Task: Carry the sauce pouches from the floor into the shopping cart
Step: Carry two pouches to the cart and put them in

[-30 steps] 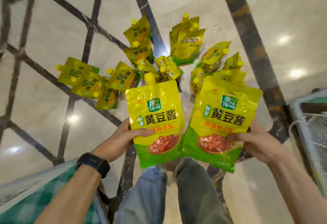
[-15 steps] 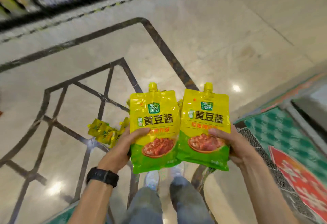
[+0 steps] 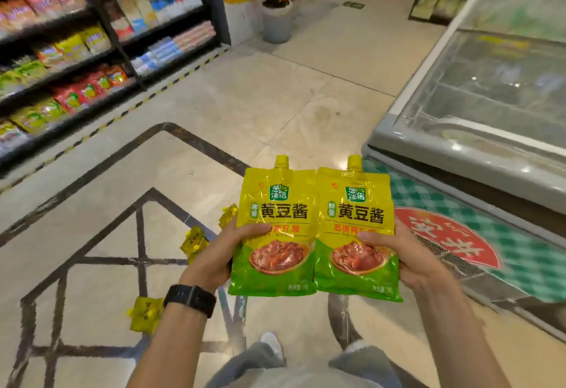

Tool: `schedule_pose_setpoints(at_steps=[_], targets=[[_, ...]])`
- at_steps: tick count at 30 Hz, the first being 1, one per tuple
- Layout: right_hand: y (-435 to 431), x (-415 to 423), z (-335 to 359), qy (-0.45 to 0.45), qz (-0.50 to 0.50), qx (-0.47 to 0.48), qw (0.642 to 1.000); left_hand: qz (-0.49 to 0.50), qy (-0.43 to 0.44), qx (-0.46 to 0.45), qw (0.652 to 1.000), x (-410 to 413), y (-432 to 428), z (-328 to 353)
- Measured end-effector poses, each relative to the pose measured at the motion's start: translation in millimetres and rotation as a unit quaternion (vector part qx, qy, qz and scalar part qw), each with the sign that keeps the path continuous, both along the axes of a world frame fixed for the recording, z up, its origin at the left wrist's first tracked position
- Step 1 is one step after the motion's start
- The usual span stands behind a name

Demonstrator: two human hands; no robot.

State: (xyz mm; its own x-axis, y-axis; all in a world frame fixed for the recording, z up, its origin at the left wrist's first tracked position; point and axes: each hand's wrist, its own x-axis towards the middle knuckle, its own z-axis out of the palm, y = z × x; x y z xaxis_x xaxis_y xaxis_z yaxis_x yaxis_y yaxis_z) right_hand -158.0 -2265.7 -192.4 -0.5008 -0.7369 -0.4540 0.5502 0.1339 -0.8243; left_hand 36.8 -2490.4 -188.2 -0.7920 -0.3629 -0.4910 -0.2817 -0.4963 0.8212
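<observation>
Thumb across the front and fingers behind, my left grip (image 3: 214,253) pinches the left sauce pouch (image 3: 283,204) at its left edge. My right grip (image 3: 410,259) pinches the right sauce pouch (image 3: 361,204) the same way at its right edge. I hold both pouches upright in front of me, spouts on top and printed faces toward my camera. They are side by side with their inner edges touching, well above the floor (image 3: 275,96). A black watch (image 3: 191,299) sits on my left wrist. Three loose pouches (image 3: 194,242) of the same yellow lie on the floor around my left arm, one partly hidden behind the left sauce pouch. Stocked shelves (image 3: 76,51) run along my left, blurred. A glass-topped freezer chest (image 3: 490,96) stands on my right. Just beside its base lies a green checked surface (image 3: 526,265) with a red round sign, and a patch of metal mesh (image 3: 444,253) shows at its near edge.
</observation>
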Motion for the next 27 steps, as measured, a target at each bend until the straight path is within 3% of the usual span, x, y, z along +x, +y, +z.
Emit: schedule_pose_setpoints(at_steps=[6, 14, 22, 27], targets=[[143, -26, -7, -0.019, -0.149, -0.012, 0.989, -0.141, -0.035, -0.001, 0.989, -99, 96, 5], [357, -42, -18, -0.007, -0.336, -0.026, 0.941, -0.332, -0.049, 0.002, 0.942, -229, 283, 3], [517, -34, -19, 0.024, -0.525, -0.027, 0.850, -0.547, -0.027, -0.003, 0.837, -335, 464, -1], [598, -45, -23, 0.005, -0.612, 0.004, 0.791, -0.622, -0.043, 0.007, 0.782, -400, 575, -13]])
